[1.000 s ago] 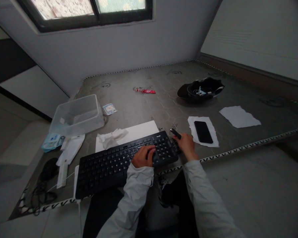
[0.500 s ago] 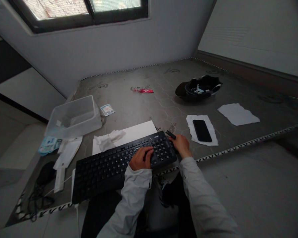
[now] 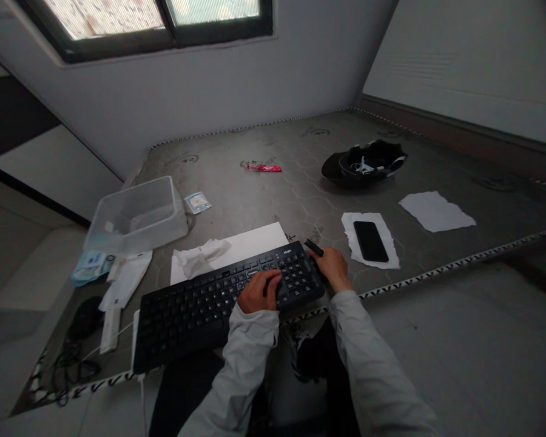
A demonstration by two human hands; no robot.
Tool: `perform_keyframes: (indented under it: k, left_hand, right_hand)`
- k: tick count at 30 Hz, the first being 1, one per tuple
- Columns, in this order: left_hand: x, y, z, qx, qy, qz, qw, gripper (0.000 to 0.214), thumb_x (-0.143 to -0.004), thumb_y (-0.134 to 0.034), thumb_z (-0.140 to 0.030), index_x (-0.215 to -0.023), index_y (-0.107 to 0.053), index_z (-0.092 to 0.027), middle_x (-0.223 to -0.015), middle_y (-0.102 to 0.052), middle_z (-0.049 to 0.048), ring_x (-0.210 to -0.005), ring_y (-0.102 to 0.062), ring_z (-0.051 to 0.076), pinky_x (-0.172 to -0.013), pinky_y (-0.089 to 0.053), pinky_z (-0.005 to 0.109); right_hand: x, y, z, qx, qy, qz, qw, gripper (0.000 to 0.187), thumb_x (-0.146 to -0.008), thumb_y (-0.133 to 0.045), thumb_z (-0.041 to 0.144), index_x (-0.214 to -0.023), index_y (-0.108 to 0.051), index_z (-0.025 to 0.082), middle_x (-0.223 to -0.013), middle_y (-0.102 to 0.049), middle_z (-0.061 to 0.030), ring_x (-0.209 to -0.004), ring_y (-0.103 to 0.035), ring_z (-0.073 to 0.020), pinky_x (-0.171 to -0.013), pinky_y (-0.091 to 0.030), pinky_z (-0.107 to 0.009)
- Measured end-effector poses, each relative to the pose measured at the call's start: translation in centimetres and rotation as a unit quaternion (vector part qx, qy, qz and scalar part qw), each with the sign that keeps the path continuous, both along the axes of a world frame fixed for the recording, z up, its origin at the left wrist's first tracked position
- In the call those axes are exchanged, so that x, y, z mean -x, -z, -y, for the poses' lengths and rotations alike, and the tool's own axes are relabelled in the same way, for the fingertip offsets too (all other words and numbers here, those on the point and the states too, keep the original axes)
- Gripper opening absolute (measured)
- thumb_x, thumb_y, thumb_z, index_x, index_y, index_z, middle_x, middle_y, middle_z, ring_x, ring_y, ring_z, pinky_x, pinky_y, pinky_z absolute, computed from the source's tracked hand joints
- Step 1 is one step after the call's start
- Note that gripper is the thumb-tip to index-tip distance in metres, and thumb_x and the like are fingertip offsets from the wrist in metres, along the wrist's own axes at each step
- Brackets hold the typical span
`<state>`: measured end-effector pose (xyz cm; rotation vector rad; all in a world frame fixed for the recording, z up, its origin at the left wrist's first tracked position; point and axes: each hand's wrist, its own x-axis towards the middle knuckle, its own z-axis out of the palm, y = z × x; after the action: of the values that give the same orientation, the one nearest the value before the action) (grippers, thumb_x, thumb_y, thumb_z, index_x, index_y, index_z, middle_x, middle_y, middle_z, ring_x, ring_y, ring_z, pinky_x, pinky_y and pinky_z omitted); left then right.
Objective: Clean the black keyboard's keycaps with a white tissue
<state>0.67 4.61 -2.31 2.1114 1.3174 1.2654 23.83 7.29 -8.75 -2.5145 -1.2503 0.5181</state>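
grey surface: clear box; cap holding pale bundle; left hand over keyboard, grip unclear; right hand clutching pen.

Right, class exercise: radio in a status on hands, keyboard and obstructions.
Left hand over the keyboard, touch unclear. Right hand gripping a dark pen-like object beside the keyboard's right end. Possible obstruction: crumpled tissue by keyboard's far edge.

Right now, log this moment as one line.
left hand: over keyboard, contact unclear | right hand: holding dark pen-like object by keyboard's right end | phone: on white paper
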Motion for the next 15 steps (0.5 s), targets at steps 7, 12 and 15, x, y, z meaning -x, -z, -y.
perform_keyframes:
  k: [7, 12, 15]
  left_hand:
    - [0.1, 0.2, 0.0, 0.001, -0.001, 0.008, 1.000, 0.015, -0.090, -0.056, -0.026, -0.091, -0.071, -0.022, -0.085, -0.072, 0.0013, -0.072, -0.066, 0.013, -0.070, -0.053, 0.023]
    - [0.1, 0.2, 0.1, 0.005, -0.003, 0.006, 1.000, 0.017, -0.090, -0.055, -0.027, -0.091, -0.071, -0.022, -0.085, -0.072, 0.0019, -0.072, -0.066, 0.013, -0.071, -0.053, 0.023]
    - [0.2, 0.3, 0.0, 0.004, 0.003, 0.007, 1.000, 0.017, -0.091, -0.055, -0.028, -0.092, -0.071, -0.021, -0.086, -0.072, 0.0022, -0.074, -0.067, 0.013, -0.071, -0.053, 0.023]
  right_hand:
    - [-1.2, -1.5, 0.7, -0.067, 0.062, 0.006, 0.996, 0.048, -0.091, -0.042, 0.053, -0.116, -0.066, 0.020, -0.102, -0.069, -0.0147, -0.098, -0.064, -0.0300, -0.077, -0.046, -0.035]
    - [-3.2, -1.4, 2.0, -0.068, 0.150, 0.007, 0.986, 0.054, -0.096, -0.029, 0.044, -0.123, -0.057, 0.007, -0.111, -0.063, -0.0223, -0.105, -0.061, -0.0318, -0.083, -0.045, -0.037]
    - [-4.0, -0.6, 3.2, -0.058, 0.156, 0.012, 0.986, 0.046, -0.095, -0.030, 0.031, -0.122, -0.056, 0.004, -0.114, -0.061, -0.0247, -0.108, -0.060, -0.0319, -0.085, -0.043, -0.036]
